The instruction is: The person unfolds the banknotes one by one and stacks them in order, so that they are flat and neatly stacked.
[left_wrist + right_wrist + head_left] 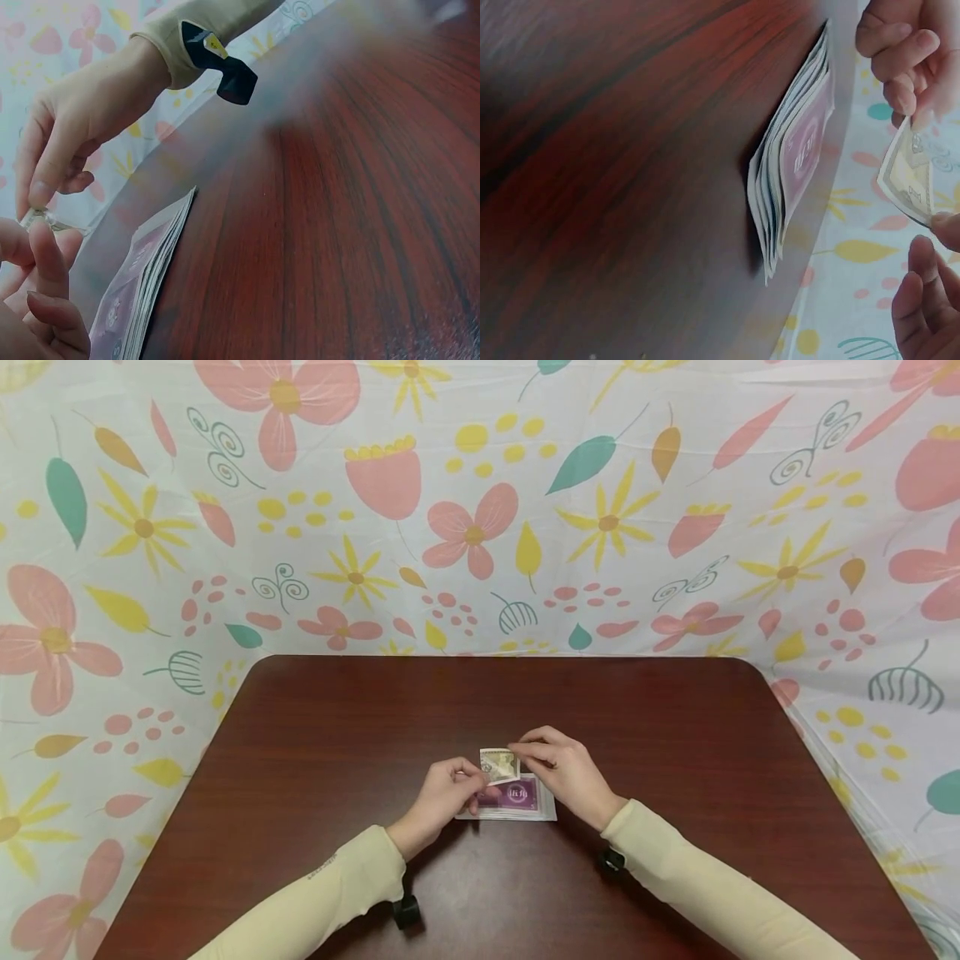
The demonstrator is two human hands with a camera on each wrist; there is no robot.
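Both hands hold a small yellowish printed paper note above a stack of papers. My left hand pinches its lower left corner, while the thumb and fingers of my right hand pinch the upper right edge. The right wrist view shows the note bowed slightly between the two hands. Beneath lies the stack, several thin sheets with a purple printed piece on top. Its layered edges fan apart a little in the right wrist view.
The stack lies on a dark reddish-brown wooden table. A floral cloth hangs behind the table and along its sides. Dark wrist mounts hang below both cream sleeves.
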